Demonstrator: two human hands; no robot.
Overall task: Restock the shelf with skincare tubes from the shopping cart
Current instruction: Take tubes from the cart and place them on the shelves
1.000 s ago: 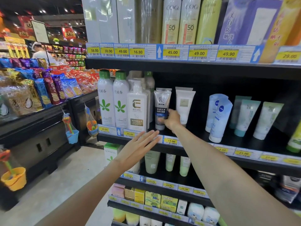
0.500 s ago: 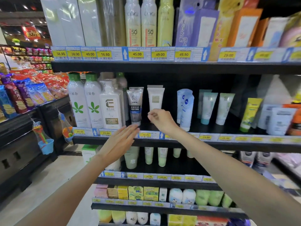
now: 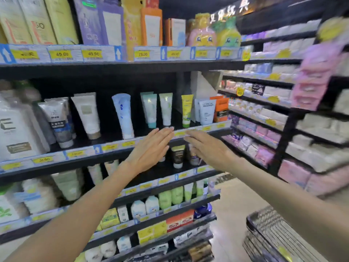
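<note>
Skincare tubes (image 3: 122, 116) look blurred; shopping cart (image 3: 268, 235) is cut off.

Shelf (image 3: 117, 148): black board, front edge lined with yellow price tags, running from 9 o'clock up toward 3 o'clock. Skincare tubes stand on it cap down in loose row. Grey tube (image 3: 57, 125) marked MEN at 9 o'clock end, leaning left. White tube (image 3: 87, 115) with tan cap just beside it. Pale blue tube (image 3: 123, 116) near centre, tilted. Two mint-green tubes (image 3: 151, 110), then yellow tube (image 3: 187, 110) toward 2 o'clock. Shopping cart (image 3: 273, 235): wire basket at 5 o'clock, contents unclear.
</note>
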